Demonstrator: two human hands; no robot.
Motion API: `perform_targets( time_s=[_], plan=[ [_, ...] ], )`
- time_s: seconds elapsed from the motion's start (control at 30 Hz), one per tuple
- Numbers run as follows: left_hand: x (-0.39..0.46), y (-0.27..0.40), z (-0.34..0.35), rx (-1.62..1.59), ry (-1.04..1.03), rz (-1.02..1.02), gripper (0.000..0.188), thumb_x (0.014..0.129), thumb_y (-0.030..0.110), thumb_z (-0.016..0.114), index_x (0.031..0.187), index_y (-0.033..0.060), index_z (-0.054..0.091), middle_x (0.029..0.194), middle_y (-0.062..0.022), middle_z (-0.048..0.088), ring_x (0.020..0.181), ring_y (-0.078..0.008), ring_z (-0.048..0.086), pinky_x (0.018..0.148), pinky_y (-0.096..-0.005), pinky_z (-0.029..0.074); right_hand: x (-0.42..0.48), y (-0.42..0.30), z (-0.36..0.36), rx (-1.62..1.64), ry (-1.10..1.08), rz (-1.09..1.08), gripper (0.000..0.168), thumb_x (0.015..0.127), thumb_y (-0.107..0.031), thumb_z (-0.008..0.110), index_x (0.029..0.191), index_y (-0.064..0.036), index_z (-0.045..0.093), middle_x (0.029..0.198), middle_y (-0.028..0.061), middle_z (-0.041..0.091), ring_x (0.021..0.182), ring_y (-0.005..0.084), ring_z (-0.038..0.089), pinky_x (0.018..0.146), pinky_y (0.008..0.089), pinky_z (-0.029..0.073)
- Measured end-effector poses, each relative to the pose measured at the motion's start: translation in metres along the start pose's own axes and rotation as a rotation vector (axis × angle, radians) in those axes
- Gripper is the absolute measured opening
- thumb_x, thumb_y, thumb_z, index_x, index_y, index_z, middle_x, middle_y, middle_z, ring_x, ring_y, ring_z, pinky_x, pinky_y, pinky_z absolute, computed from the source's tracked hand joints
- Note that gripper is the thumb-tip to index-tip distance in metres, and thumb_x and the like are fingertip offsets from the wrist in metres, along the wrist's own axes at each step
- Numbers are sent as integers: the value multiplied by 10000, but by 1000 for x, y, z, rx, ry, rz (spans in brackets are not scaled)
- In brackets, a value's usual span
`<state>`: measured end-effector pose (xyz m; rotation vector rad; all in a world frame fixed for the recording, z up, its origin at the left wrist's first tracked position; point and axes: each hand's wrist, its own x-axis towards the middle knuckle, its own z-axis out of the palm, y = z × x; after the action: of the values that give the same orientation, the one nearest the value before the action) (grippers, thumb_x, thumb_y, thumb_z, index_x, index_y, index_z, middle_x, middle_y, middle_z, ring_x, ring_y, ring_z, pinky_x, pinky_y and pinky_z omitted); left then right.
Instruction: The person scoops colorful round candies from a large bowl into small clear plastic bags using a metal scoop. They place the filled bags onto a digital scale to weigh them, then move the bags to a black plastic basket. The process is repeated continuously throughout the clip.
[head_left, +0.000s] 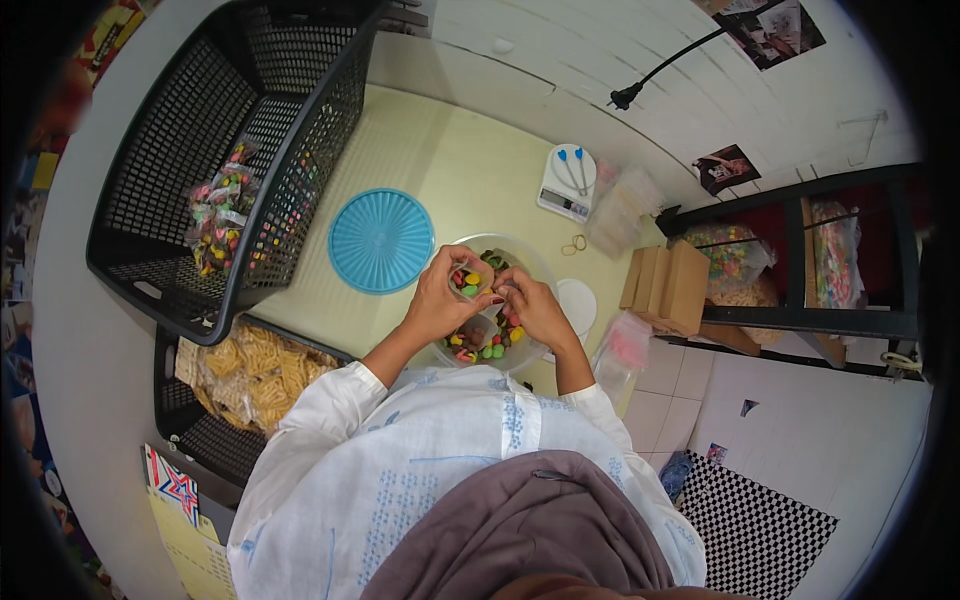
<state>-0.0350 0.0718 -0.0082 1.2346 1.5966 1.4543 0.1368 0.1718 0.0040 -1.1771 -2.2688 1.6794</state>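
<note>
My left hand (442, 292) is closed around a small clear plastic bag (486, 279) held mouth-up over a round tub. Red, yellow, green and dark candies (470, 285) show inside the bag. Close beside its rim, my right hand (534, 304) has thumb and fingers drawn together; whether they pinch the bag or a candy is hard to tell. Beneath both hands sits the translucent plastic tub (536, 259), with loose colourful candies (504, 337) in it. A clear scoop or cup (474, 330) rests among them, partly covered by my left hand.
A blue round lid (381, 240) lies left of the tub. Behind are a kitchen scale (568, 180), rubber bands (574, 244) and plastic bags (626, 210). Black crates hold candy packets (225, 206) and bagged snacks (255, 371). Cardboard boxes (667, 285) stand right, by a shelf (795, 319).
</note>
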Motion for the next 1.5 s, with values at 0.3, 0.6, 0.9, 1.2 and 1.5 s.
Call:
perform_targets(
  time_s=[0.3, 0.6, 0.9, 1.2, 1.5],
  plan=[
    [-1, 3, -6, -25, 43, 49, 622, 697, 154, 896, 1154, 33, 493, 1041, -103, 663, 1023, -246, 642, 913, -374, 503, 6, 13, 11, 165, 18, 83, 140, 1019, -79, 475, 1115, -50, 572, 865, 51, 645, 703, 108, 609, 646, 273, 503],
    [-1, 30, -25, -184, 40, -8, 636, 692, 97, 901, 1158, 50, 471, 1105, -83, 610, 1087, -197, 604, 997, -358, 462, -10, 9, -26, 493, 170, 57, 175, 1020, -157, 536, 1147, -52, 593, 829, 12, 585, 714, 106, 576, 697, 257, 479],
    [-3, 29, -11, -18, -18, -18, 617, 698, 101, 887, 1151, 47, 472, 1069, -109, 646, 1070, -242, 626, 965, -381, 485, -64, -23, -82, 531, 595, -23, 209, 1007, -188, 581, 1162, -48, 598, 821, 15, 590, 703, 107, 583, 669, 249, 469],
    [-7, 26, 10, 163, -97, 7, 566, 698, 144, 844, 1138, 47, 502, 1069, -132, 594, 1052, -326, 571, 924, -421, 435, -83, -79, -41, 294, 809, -291, 167, 1016, -118, 564, 1139, -8, 585, 857, 53, 633, 717, 131, 658, 671, 250, 513],
    [-10, 17, 8, 183, -89, -50, 685, 688, 224, 905, 1175, 31, 464, 1149, -170, 617, 1106, -327, 602, 952, -416, 474, -99, -89, -23, -217, 725, -594, 136, 958, 9, 585, 1094, 11, 597, 945, 146, 673, 779, 230, 708, 691, 313, 530]
  ],
)
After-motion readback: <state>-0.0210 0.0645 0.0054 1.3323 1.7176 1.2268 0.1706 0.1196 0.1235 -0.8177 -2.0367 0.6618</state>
